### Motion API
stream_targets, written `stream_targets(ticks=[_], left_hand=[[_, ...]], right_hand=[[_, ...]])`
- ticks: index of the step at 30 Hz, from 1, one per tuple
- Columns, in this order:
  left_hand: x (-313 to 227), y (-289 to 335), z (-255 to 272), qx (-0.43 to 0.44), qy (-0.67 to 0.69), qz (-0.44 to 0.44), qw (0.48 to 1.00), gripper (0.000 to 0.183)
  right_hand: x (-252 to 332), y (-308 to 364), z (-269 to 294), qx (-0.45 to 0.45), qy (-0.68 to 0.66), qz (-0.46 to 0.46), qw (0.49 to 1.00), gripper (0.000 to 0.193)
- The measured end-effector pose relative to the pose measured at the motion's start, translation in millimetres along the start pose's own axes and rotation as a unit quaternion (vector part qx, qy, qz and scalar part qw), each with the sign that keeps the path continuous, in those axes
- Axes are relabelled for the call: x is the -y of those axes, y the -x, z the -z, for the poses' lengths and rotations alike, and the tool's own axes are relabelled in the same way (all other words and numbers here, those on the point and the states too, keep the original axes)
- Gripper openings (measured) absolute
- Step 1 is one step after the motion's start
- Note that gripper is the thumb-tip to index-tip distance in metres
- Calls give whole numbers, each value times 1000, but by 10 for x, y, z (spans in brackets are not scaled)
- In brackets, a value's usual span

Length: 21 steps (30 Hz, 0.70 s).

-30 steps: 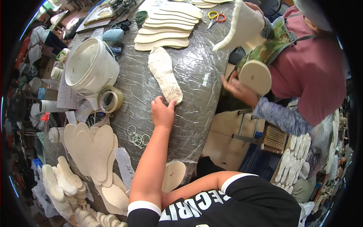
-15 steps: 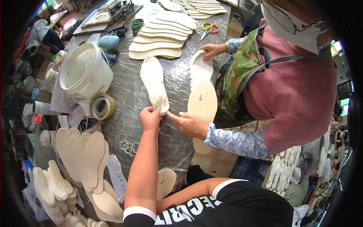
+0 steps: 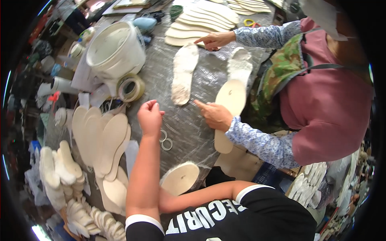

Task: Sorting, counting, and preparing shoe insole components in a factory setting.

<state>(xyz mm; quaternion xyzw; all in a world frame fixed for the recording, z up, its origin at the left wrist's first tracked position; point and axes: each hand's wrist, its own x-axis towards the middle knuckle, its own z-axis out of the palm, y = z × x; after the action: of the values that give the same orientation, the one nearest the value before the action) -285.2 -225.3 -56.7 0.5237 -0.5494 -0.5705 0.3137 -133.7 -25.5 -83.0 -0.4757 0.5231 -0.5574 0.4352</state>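
My left hand is raised over the plastic-covered table with its fingers curled closed. What it holds, if anything, is hidden. My right forearm crosses low behind my left forearm, which hides the right hand. Past my left hand lies a fuzzy white insole, apart from it, with a speckled near end. A co-worker's hand points at that end, and their other hand points beside its far end. Next to it a second fuzzy insole is partly overlapped by a smooth cream insole.
A white bucket and tape rolls stand at left. Cream insoles are fanned out below them. More insoles are stacked at the far side, near yellow-handled scissors. One insole lies beside my right forearm.
My left hand has let go of the fuzzy insole's near end and drawn back from it. The co-worker's far hand has left the second insole and moved to the first one's far end.
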Motion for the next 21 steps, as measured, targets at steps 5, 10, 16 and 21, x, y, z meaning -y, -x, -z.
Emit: stream_targets(ticks=[5, 10, 16, 21], left_hand=[[-526, 762, 1371, -54, -46, -67, 995, 12], [51, 2020, 2444, -254, -37, 19, 966, 10], [1156, 3170, 2349, -246, -3, 234, 941, 19], [1225, 3134, 2188, -249, 107, 226, 936, 21]], right_hand=[[277, -241, 408, 282, 338, 97, 893, 10], [299, -312, 499, 260, 257, 121, 923, 10], [343, -330, 476, 337, 208, 111, 912, 12], [385, -302, 457, 370, 216, 97, 898, 12]])
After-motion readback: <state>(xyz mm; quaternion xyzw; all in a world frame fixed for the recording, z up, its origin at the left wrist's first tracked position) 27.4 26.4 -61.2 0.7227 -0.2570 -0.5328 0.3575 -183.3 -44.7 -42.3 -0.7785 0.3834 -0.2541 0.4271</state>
